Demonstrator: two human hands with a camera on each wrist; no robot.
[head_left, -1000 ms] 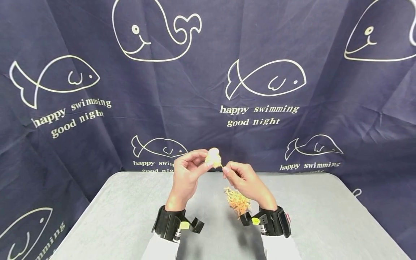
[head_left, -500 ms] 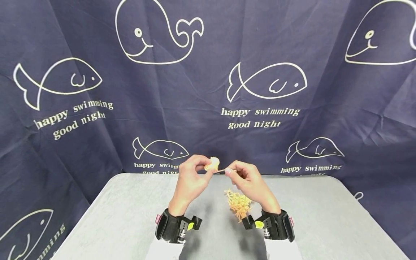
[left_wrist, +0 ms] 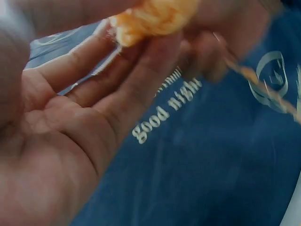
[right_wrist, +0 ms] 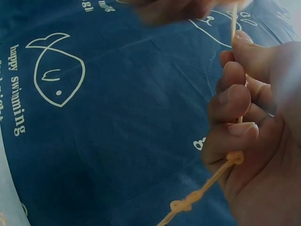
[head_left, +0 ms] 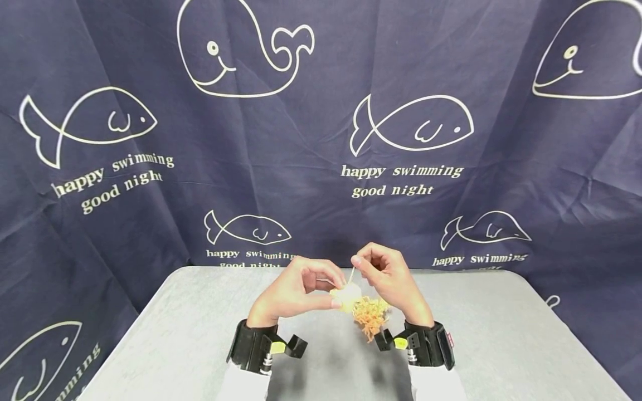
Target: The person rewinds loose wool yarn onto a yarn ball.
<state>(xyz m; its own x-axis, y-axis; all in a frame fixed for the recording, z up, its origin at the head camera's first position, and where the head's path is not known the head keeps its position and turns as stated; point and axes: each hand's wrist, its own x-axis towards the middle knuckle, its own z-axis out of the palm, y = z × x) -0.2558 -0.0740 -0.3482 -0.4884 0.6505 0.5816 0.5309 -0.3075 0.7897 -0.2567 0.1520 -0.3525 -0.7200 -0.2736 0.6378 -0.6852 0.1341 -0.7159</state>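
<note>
A small ball of pale yellow yarn (head_left: 349,296) sits between the thumb and fingertips of my left hand (head_left: 291,295), above the table. In the left wrist view the yarn ball (left_wrist: 160,16) looks orange-yellow, cut off by the top edge. My right hand (head_left: 390,274), just right of the ball and higher, pinches the yarn strand (head_left: 351,274) running up from it. The right wrist view shows the strand (right_wrist: 202,190) passing under curled fingers and trailing away below with small knots or kinks. On the table beneath lies a loose crinkled pile of yellow-orange yarn (head_left: 370,318).
The light grey table (head_left: 476,317) stretches to both sides of the hands. Behind it hangs a dark blue cloth (head_left: 311,128) printed with white fish, whales and lettering. Each wrist wears a black strap with a small camera arm.
My left hand has lowered and turned, bringing the ball down and right, in front of the yarn pile. The strand between the hands, level half a second ago, now rises steeply to my right hand.
</note>
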